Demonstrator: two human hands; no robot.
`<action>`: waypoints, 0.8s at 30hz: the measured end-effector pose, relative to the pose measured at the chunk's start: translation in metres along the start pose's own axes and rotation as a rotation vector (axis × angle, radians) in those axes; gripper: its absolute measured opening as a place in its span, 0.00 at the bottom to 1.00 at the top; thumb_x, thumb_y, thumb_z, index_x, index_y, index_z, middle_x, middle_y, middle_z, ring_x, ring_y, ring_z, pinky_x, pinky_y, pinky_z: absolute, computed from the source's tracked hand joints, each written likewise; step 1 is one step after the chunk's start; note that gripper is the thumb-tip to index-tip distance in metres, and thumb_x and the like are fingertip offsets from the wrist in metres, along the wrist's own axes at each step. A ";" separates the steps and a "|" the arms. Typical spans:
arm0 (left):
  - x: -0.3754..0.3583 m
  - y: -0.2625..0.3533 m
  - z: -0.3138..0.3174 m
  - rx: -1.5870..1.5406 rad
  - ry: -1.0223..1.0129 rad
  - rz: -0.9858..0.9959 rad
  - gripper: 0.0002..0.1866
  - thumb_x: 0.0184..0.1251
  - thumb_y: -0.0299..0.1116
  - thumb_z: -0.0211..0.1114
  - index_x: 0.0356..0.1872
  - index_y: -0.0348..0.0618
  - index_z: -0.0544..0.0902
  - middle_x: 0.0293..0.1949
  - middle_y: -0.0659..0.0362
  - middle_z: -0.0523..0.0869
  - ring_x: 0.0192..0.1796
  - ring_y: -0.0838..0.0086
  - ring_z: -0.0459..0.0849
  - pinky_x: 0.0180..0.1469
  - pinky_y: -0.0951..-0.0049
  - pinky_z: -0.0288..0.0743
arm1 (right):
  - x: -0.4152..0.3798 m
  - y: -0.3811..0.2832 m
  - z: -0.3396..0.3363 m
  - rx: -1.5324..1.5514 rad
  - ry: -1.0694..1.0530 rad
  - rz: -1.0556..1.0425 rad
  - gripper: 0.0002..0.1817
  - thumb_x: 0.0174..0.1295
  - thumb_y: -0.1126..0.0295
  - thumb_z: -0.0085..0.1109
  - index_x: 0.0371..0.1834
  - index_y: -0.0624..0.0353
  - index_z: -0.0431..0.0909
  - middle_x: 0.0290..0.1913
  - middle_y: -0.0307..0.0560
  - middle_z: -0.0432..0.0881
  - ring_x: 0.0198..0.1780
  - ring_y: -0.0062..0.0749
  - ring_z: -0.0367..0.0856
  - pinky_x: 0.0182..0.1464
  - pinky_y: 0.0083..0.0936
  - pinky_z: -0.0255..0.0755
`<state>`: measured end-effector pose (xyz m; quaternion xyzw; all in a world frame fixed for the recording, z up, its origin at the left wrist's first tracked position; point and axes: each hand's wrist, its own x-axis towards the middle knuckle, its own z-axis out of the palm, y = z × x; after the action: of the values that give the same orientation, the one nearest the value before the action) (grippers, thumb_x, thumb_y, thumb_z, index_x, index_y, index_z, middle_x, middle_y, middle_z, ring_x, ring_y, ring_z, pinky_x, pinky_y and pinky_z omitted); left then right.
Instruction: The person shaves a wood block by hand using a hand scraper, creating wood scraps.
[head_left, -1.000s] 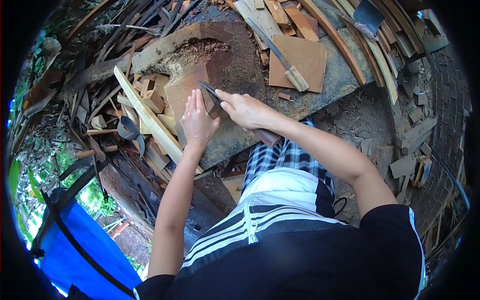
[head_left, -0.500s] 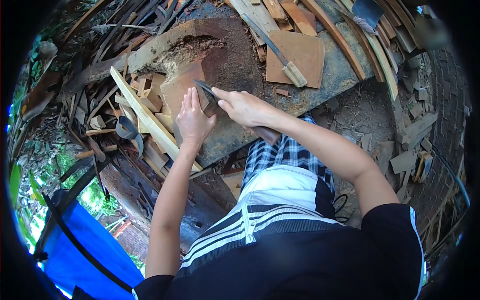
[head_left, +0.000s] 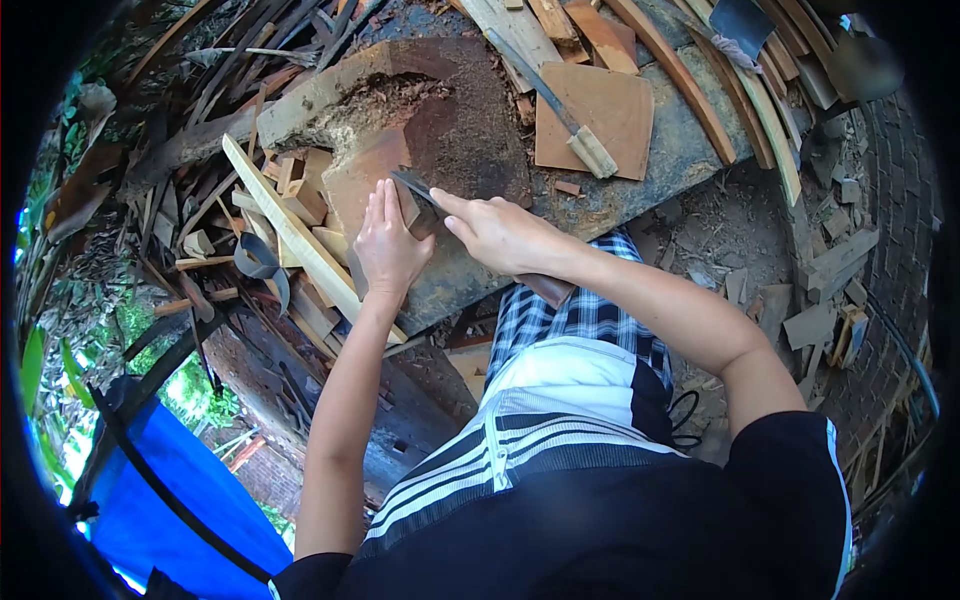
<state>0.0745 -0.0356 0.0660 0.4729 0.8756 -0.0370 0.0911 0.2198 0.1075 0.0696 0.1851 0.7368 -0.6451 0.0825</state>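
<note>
My left hand (head_left: 393,248) lies flat with straight fingers, pressed on the pale front part of a big wooden block (head_left: 362,185). Just right of its fingertips is the dark, narrow blade (head_left: 412,184) of a hand tool. My right hand (head_left: 508,236) is closed around this tool, index finger stretched along the blade. A brown wooden end (head_left: 548,289) of the tool sticks out below the palm. The tool's exact kind is hidden by the hand. Between the hands shows a small brown wood face (head_left: 422,217), partly covered.
A long blade with a pale handle (head_left: 592,152) rests across a square board (head_left: 625,110). A light wooden strip (head_left: 290,235) and several offcuts (head_left: 305,200) are at the left. Curved slats (head_left: 690,95) lie at the upper right. A blue tarp (head_left: 180,495) hangs lower left.
My right hand and the tool have shifted slightly right and down, back toward my body. My left hand has stayed in nearly the same place.
</note>
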 end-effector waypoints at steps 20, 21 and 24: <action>0.003 -0.003 0.001 0.017 -0.030 -0.060 0.46 0.43 0.40 0.74 0.68 0.35 0.68 0.65 0.43 0.76 0.65 0.55 0.78 0.62 0.59 0.77 | 0.003 -0.005 -0.009 0.026 -0.058 0.019 0.27 0.75 0.62 0.39 0.74 0.60 0.61 0.49 0.72 0.81 0.51 0.66 0.81 0.57 0.52 0.73; 0.004 -0.003 0.002 0.004 -0.015 -0.042 0.46 0.44 0.40 0.74 0.68 0.34 0.68 0.65 0.43 0.76 0.65 0.54 0.78 0.62 0.59 0.76 | 0.011 -0.003 -0.006 0.019 -0.035 0.024 0.27 0.74 0.62 0.39 0.73 0.61 0.61 0.49 0.73 0.81 0.52 0.67 0.81 0.57 0.52 0.73; 0.004 0.001 -0.001 0.004 0.005 -0.050 0.46 0.44 0.40 0.74 0.68 0.34 0.69 0.65 0.43 0.76 0.65 0.53 0.78 0.63 0.59 0.76 | 0.029 -0.007 -0.009 0.009 -0.048 0.014 0.26 0.74 0.62 0.39 0.73 0.59 0.61 0.48 0.74 0.81 0.52 0.67 0.81 0.57 0.53 0.74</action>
<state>0.0727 -0.0314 0.0659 0.4513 0.8872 -0.0397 0.0869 0.1914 0.1210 0.0670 0.1750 0.7304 -0.6520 0.1036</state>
